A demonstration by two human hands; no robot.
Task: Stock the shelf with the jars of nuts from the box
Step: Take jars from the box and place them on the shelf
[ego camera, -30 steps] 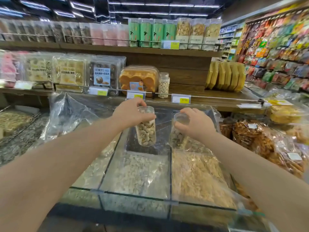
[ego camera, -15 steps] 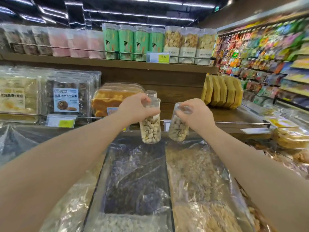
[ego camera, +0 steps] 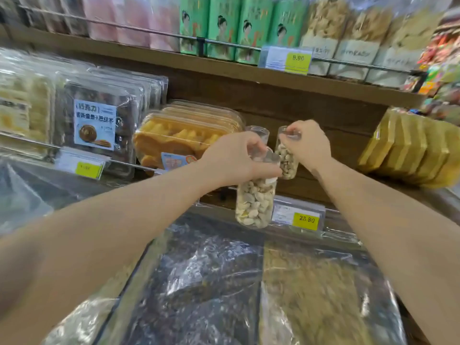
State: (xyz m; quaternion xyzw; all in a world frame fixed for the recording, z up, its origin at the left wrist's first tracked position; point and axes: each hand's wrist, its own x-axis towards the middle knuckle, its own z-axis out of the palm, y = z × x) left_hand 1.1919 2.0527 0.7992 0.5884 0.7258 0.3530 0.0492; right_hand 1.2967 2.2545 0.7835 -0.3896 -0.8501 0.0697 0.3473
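My left hand (ego camera: pixel 234 160) grips the lid end of a clear jar of pale nuts (ego camera: pixel 255 202), which hangs in front of the lower wooden shelf (ego camera: pixel 311 188). My right hand (ego camera: pixel 310 145) holds a second clear jar of nuts (ego camera: pixel 287 161) by its top, over the shelf board. Behind my left hand a third jar (ego camera: pixel 258 133) stands on the shelf, with only its top showing. The box is not in view.
Clear trays of orange snacks (ego camera: pixel 184 135) stand left of the jars, yellow packs (ego camera: pixel 413 153) to the right. A yellow price tag (ego camera: pixel 305 219) hangs on the shelf's rail. Plastic-covered bulk bins (ego camera: pixel 211 282) lie under my arms. Green and clear bags (ego camera: pixel 239 28) fill the upper shelf.
Both hands have carried their jars up and forward from over the bulk bins to the lower shelf. The view has moved closer to the shelf.
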